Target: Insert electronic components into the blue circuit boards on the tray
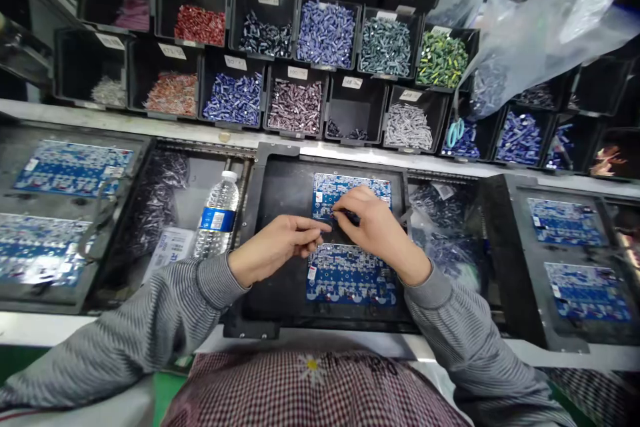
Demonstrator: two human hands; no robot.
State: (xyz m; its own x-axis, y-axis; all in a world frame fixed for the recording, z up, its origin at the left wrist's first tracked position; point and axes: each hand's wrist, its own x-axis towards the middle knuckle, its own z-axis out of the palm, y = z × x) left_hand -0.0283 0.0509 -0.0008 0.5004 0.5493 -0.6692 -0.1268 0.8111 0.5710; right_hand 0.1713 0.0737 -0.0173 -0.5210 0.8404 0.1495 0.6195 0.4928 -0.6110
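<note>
Two blue circuit boards lie one behind the other in a black tray [280, 197] in front of me. My right hand [373, 223] is over the front edge of the far circuit board [325, 184]. Its thumb and index finger pinch together at the board's surface, and whatever is between them is too small to name. My left hand [280, 243] hovers left of it, above the gap between the boards. The left fingers are drawn together, perhaps round a tiny part that I cannot make out. Below both hands is the near circuit board [350, 277], partly covered by my right hand.
Labelled bins of small electronic parts, such as blue ones [325, 33] and green-yellow ones [443, 57], line the back. A water bottle [217, 213] stands left of the tray. More trays with boards sit left and right [565, 220]. Light-blue scissors [455, 133] hang by the bins.
</note>
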